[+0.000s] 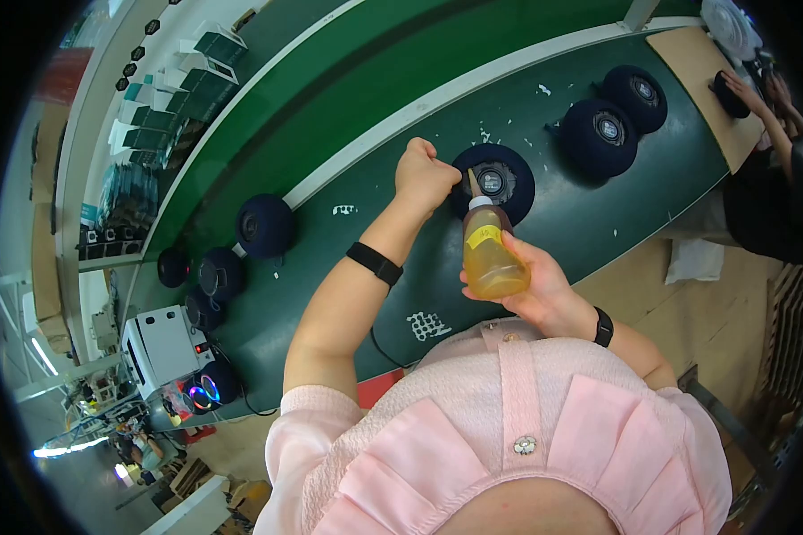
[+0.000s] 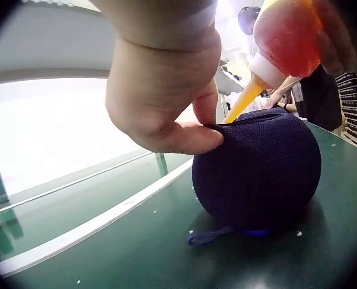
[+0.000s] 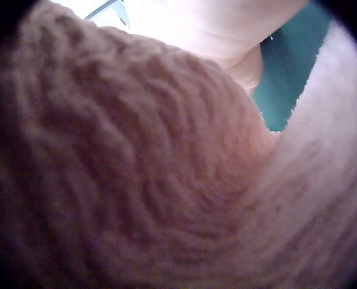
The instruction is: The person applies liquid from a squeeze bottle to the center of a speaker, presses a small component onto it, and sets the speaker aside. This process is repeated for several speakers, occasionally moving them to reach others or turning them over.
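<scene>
A round navy fabric-covered speaker [image 1: 493,183] sits on the green bench [image 1: 348,267]. My left hand [image 1: 424,174] pinches the fabric at its upper left rim; the left wrist view shows thumb and finger [image 2: 184,135] pulling the mesh edge of the speaker [image 2: 259,171]. My right hand [image 1: 526,285] grips a squeeze bottle of amber liquid [image 1: 491,250], tilted so its nozzle [image 2: 244,99] touches the speaker's rim beside the pinch. The right wrist view is filled by pink knit cloth [image 3: 136,168].
Two more navy speakers [image 1: 602,134] [image 1: 638,94] lie farther right on the bench, several others [image 1: 263,225] to the left near a white box machine [image 1: 161,348]. Another person's hands [image 1: 749,94] work at a cardboard sheet [image 1: 696,62] at the far right. White scraps dot the bench.
</scene>
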`<state>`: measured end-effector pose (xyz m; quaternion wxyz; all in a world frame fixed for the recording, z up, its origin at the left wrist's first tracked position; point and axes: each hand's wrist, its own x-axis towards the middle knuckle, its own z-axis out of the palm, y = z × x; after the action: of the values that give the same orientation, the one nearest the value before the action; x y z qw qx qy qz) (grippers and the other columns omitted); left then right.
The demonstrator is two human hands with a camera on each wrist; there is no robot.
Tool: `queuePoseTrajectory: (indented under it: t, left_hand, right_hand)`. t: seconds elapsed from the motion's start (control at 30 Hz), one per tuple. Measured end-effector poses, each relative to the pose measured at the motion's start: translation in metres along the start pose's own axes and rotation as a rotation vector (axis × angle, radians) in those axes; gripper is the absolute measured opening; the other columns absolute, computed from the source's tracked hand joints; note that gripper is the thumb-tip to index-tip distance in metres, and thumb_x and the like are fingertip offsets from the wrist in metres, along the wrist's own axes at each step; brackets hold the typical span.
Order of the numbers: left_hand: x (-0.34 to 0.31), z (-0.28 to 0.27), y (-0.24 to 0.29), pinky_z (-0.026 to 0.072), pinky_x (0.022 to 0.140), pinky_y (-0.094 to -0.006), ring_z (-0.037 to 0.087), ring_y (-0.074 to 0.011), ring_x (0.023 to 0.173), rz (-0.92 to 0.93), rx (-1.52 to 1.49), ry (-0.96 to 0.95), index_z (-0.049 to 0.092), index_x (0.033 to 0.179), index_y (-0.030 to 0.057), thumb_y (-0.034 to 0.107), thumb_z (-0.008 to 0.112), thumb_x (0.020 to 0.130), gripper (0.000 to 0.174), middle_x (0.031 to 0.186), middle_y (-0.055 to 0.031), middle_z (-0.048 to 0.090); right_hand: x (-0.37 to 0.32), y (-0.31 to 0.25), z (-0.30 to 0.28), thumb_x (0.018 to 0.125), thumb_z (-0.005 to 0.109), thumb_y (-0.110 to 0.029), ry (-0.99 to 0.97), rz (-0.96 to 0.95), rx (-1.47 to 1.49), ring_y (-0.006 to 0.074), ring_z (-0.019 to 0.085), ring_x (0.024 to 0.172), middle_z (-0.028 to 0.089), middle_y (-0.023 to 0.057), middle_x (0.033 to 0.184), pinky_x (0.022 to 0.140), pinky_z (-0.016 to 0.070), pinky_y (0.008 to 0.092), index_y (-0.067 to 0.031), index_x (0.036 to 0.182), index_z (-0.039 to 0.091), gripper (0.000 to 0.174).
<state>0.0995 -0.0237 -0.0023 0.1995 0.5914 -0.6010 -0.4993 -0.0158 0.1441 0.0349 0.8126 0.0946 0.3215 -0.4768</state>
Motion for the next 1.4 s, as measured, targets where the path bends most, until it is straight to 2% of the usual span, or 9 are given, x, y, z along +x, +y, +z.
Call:
queuePoseTrajectory:
  t: [0.27,0.53,0.77,0.83,0.97,1.13,1.2,1.33,1.4]
  left_hand:
    - [0.001,0.003,0.001,0.0480,0.047,-0.0270,0.058,-0.0158,0.059,-0.006,0.044,0.023,0.039,0.090,0.0006,-0.006,0.064,0.061,0.039,0.069,-0.0097,0.058]
    - [-0.001,0.003,0.004,0.0470,0.046,-0.0263,0.057,-0.0151,0.056,0.004,0.047,0.040,0.041,0.087,0.0004,-0.006,0.063,0.060,0.036,0.067,-0.0092,0.057]
    - [0.002,0.005,0.000,0.0473,0.047,-0.0265,0.057,-0.0151,0.056,0.014,0.061,0.047,0.041,0.086,0.0004,-0.006,0.064,0.059,0.036,0.066,-0.0095,0.057]
    - [0.003,0.005,-0.003,0.0472,0.047,-0.0266,0.057,-0.0151,0.057,0.013,0.063,0.046,0.041,0.086,0.0005,-0.006,0.064,0.059,0.036,0.067,-0.0098,0.057]
    - [0.006,0.003,-0.009,0.0468,0.048,-0.0271,0.057,-0.0150,0.057,0.075,0.091,0.004,0.039,0.085,0.0017,-0.006,0.064,0.060,0.036,0.066,-0.0098,0.058]
    - [0.005,0.005,-0.009,0.0461,0.047,-0.0268,0.056,-0.0151,0.056,0.189,0.259,0.061,0.039,0.085,0.0028,-0.007,0.062,0.061,0.035,0.064,-0.0089,0.057]
    - [0.009,0.005,-0.015,0.0449,0.047,-0.0263,0.056,-0.0145,0.056,0.106,0.107,0.031,0.039,0.085,0.0029,-0.007,0.061,0.063,0.033,0.065,-0.0088,0.057]
    - [0.008,0.003,-0.019,0.0435,0.046,-0.0259,0.054,-0.0141,0.054,0.077,0.042,0.047,0.039,0.087,0.0027,-0.007,0.059,0.065,0.031,0.066,-0.0088,0.056]
    - [0.009,0.002,-0.024,0.0443,0.050,-0.0251,0.054,-0.0138,0.059,0.104,-0.043,0.045,0.040,0.091,0.0020,-0.006,0.059,0.067,0.032,0.073,-0.0097,0.057]
  right_hand:
    - [0.002,0.002,-0.003,0.094,0.039,-0.033,-0.009,0.021,0.041,0.0328,0.057,0.098,0.056,0.0174,0.108,0.084,0.0476,0.0499,-0.0019,0.119,0.043,0.040]
    - [-0.013,-0.005,-0.002,0.092,0.037,-0.038,-0.041,0.056,-0.061,0.0341,0.058,0.097,0.056,0.0205,0.106,0.085,0.0467,0.0515,-0.0012,0.119,0.043,0.046]
    - [-0.012,-0.003,-0.008,0.092,0.037,-0.037,-0.026,0.062,-0.064,0.0332,0.059,0.095,0.056,0.0196,0.104,0.083,0.0480,0.0500,-0.0011,0.117,0.044,0.044]
    - [-0.008,0.000,-0.017,0.092,0.038,-0.036,0.002,0.037,-0.156,0.0318,0.060,0.093,0.057,0.0178,0.104,0.081,0.0490,0.0485,-0.0011,0.117,0.044,0.044]
    - [-0.007,0.002,-0.022,0.093,0.038,-0.036,0.044,-0.003,-0.280,0.0307,0.061,0.092,0.058,0.0162,0.103,0.080,0.0497,0.0474,-0.0013,0.117,0.045,0.043]
    - [-0.011,-0.003,-0.020,0.092,0.041,-0.035,0.001,0.046,-0.171,0.0309,0.060,0.092,0.058,0.0153,0.103,0.079,0.0499,0.0473,-0.0015,0.118,0.045,0.042]
    - [-0.010,-0.003,-0.022,0.092,0.042,-0.035,0.006,0.042,-0.180,0.0311,0.060,0.093,0.058,0.0152,0.103,0.079,0.0499,0.0473,-0.0015,0.118,0.044,0.043]
    - [-0.013,-0.002,-0.020,0.092,0.041,-0.036,0.091,-0.047,-0.212,0.0314,0.060,0.092,0.057,0.0156,0.105,0.078,0.0501,0.0471,-0.0015,0.118,0.044,0.043]
    - [-0.017,-0.005,-0.021,0.092,0.042,-0.035,0.077,-0.062,-0.224,0.0300,0.060,0.093,0.056,0.0152,0.106,0.080,0.0496,0.0448,-0.0014,0.118,0.044,0.042]
